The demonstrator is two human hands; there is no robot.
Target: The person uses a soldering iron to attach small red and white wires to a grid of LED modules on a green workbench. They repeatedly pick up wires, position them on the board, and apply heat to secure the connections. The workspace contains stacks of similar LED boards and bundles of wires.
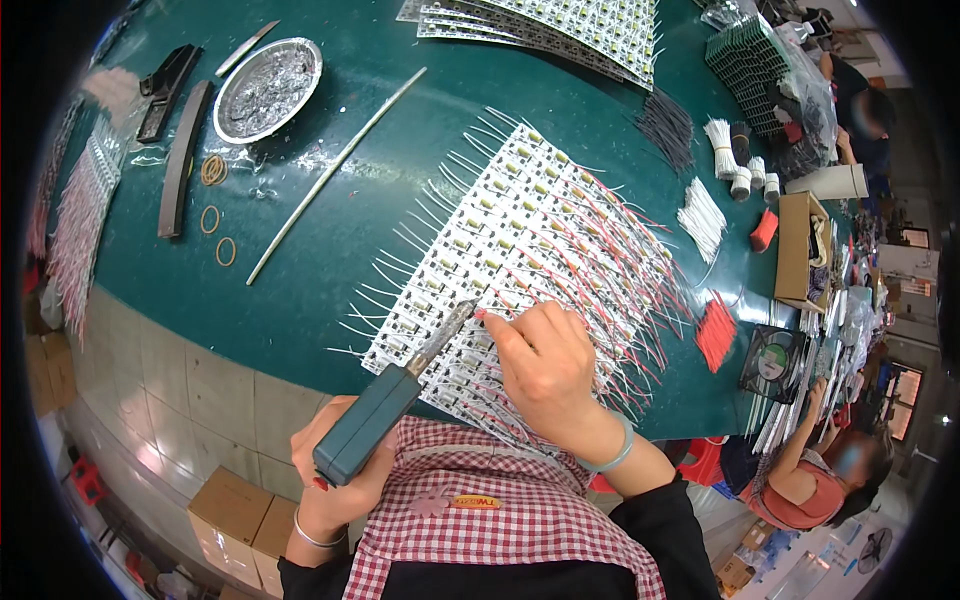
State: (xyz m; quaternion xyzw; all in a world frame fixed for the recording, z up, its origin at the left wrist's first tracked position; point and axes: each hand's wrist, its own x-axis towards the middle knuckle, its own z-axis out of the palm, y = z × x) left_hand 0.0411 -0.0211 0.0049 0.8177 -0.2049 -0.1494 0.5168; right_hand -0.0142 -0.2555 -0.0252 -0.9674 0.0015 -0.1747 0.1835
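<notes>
My left hand [372, 484] is wrapped around the dark green handle of a soldering iron [372, 420]. The iron's metal tip reaches up and right onto a panel of white circuit boards [468, 248] on the green table. Close to that tip, my right hand [545, 362] has thumb and forefinger pinched together just over the panel. Whatever is between those fingers is too small to make out. White wires [400, 262] stick out along the panel's left edge. Many red and white wires [610, 262] spread over its right half.
A metal bowl [222, 100] of silvery scraps, a knife [246, 48], rubber bands [213, 170] and a long thin stick [336, 174] lie to the left. Stacked panels [560, 50] sit at the back. Rightward are wire bundles [702, 220], a small fan [772, 362] and a co-worker [800, 470].
</notes>
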